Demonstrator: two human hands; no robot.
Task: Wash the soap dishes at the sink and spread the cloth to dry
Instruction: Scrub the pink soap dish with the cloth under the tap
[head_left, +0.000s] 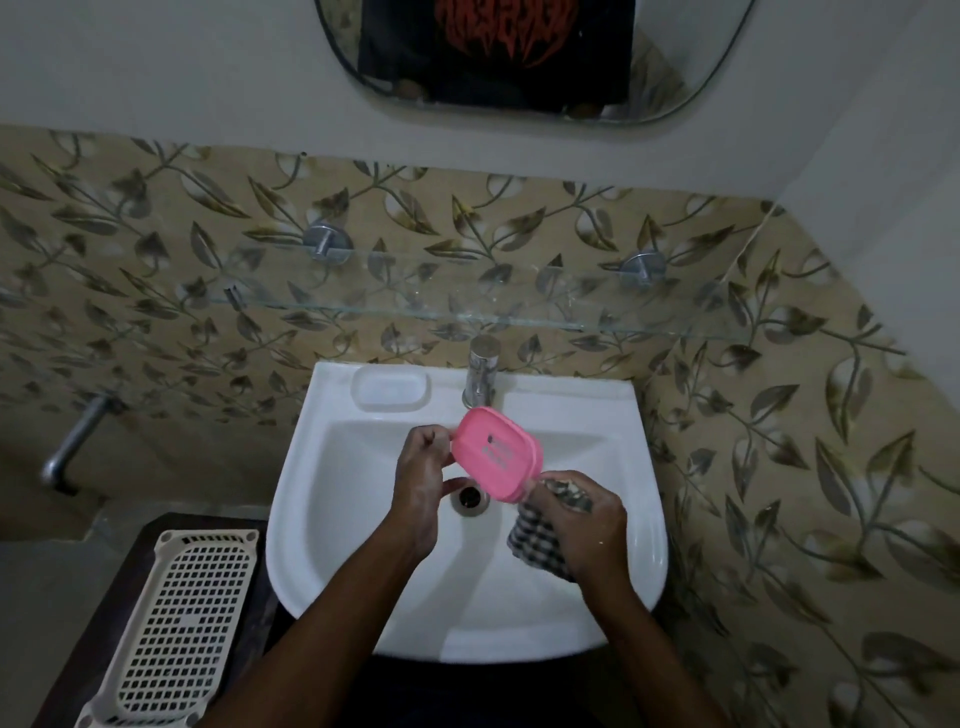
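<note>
Two hands busy over white sink (644, 519), washing seemingly midway. Left hand (421, 486) pinches pink soap dish (496, 452) above drain; right hand (587, 525) clutches checked cloth (537, 543) against dish edge. Tap looks dry; cloth not yet spread.

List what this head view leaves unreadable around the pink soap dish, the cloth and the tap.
- Pink soap dish: its dark marking is too blurred to read; the inside faces away.
- Checked cloth: bunched in the right hand, so its full extent and wetness are hidden.
- Tap: no stream can be made out in the dim light.
- Mirror: cut off by the top edge.
</note>
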